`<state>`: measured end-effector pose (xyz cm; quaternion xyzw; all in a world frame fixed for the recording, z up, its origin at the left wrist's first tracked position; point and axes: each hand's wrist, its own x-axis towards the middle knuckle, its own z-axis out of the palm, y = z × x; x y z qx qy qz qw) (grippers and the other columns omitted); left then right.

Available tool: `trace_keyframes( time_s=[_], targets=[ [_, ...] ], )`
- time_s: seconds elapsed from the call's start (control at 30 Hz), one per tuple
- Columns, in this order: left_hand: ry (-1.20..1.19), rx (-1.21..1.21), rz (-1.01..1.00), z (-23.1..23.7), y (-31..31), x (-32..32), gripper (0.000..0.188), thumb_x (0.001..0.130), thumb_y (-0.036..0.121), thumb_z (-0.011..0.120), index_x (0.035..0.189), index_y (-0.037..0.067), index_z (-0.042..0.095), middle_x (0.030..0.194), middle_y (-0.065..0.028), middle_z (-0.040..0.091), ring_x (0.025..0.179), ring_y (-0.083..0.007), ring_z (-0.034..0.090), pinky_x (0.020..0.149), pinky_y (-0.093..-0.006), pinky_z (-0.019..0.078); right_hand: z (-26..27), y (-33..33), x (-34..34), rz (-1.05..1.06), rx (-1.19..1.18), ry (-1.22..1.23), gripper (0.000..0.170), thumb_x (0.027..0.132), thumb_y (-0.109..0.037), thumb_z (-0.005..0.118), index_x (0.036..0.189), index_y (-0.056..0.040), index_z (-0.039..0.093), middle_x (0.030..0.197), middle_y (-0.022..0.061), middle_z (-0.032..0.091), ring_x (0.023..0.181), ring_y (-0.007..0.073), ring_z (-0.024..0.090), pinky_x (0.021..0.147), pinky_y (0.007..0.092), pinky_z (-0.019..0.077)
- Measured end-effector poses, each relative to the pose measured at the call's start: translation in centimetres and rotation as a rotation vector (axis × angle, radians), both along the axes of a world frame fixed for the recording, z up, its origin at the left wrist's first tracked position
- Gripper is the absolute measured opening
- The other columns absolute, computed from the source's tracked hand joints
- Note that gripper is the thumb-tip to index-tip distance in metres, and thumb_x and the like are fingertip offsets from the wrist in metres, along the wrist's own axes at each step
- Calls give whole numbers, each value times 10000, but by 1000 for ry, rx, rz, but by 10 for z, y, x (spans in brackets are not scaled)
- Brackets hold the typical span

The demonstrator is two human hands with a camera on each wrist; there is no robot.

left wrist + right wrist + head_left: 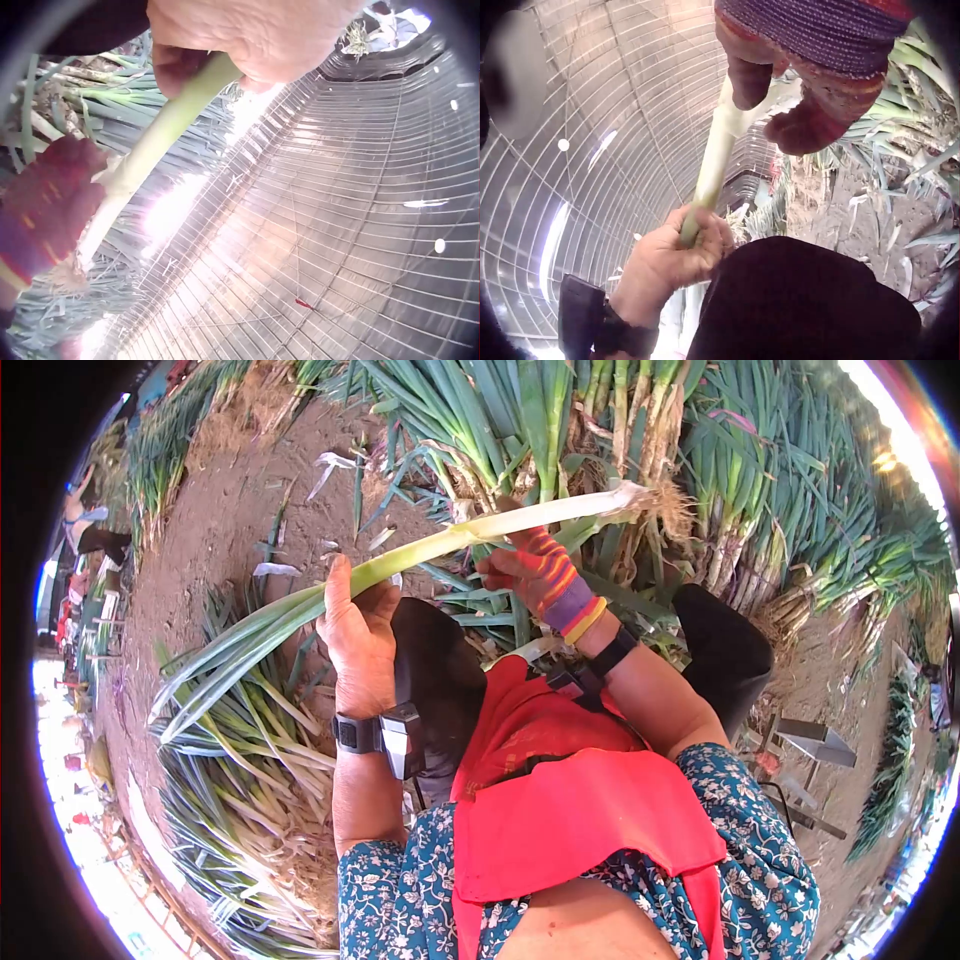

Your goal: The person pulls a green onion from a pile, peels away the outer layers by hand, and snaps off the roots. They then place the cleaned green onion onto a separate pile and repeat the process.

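A long leek (450, 540) lies across the head view, its green leaves at the left and its white stem and roots at the right. My bare left hand (360, 640) grips its green part between thumb and fingers, also seen in the left wrist view, where the hand (251, 37) is above the stem (154, 142). My right hand (548, 578), in a striped glove, is at the white part, a finger touching the stem and the thumb apart from it. In the right wrist view a pale leaf layer (781, 96) shows between the gloved fingers.
Upright leek bunches (735, 490) stand in front and at the right. A pile of leeks (250, 790) lies at the lower left. Dark knees and a red apron (580, 820) are beneath the hands. A metal stool-like frame (815, 740) stands at the right on bare soil.
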<state>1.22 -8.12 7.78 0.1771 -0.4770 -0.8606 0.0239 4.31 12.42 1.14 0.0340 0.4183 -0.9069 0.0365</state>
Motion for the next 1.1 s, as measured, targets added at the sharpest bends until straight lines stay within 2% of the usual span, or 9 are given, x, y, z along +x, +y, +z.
trace_keyframes(
  time_s=[0.13,0.2,0.47,0.6,0.77,0.83,0.93,1.0,1.1],
  targets=[
    [-23,64,-61,-3,-4,0,214,828,244,681,893,64,584,783,-64,617,670,-169,598,568,-304,522,2,-9,-13,-41,-90,103,284,844,-102,641,1107,-25,568,903,72,641,771,170,631,628,318,513],
    [-35,139,-87,-4,-5,-3,208,829,232,681,898,65,578,774,-64,611,693,-182,606,581,-322,535,4,-9,-15,25,227,157,137,859,-106,621,942,2,630,731,65,628,651,149,608,571,293,496],
    [-42,39,-87,-8,-8,-11,243,814,207,683,932,38,555,812,-98,622,681,-239,632,572,-352,562,-53,61,26,-169,432,-123,129,833,-103,598,925,-38,661,697,52,634,593,156,595,539,290,473],
    [11,-96,-33,-19,-31,-16,262,805,200,685,926,13,547,793,-109,614,675,-244,640,547,-363,567,-136,169,79,-21,1963,-97,182,763,-165,605,909,-82,673,889,146,657,825,323,630,680,389,507],
    [8,-196,-51,-18,-31,-14,267,797,215,693,914,21,552,782,-98,608,635,-223,625,516,-335,546,-136,191,104,548,2099,-444,338,755,-223,598,1037,-43,649,906,186,660,798,352,633,692,412,506],
    [65,-164,-65,-16,-28,-15,313,792,226,693,922,-2,523,745,-114,603,570,-221,619,471,-335,556,-70,139,94,187,2224,-45,283,751,-224,609,979,-60,641,796,169,653,760,337,630,644,426,501],
    [80,-126,-63,-7,-18,-14,330,797,258,692,924,-3,535,742,-114,603,560,-208,613,476,-327,557,17,69,75,-261,1955,365,79,769,-154,594,779,-96,542,667,107,582,635,313,592,521,414,456],
    [63,-121,-46,-6,-16,-14,338,806,279,683,922,-7,545,753,-123,613,564,-209,621,490,-327,563,44,45,72,-437,1933,609,183,715,-159,660,815,-86,526,620,78,535,590,304,564,491,411,422],
    [37,-93,-131,-5,-21,-7,281,841,276,651,951,40,544,823,-111,623,650,-221,631,570,-355,567,73,25,71,-515,1943,699,377,686,-192,722,1002,-65,559,857,129,603,749,315,593,654,421,475]
  ],
)
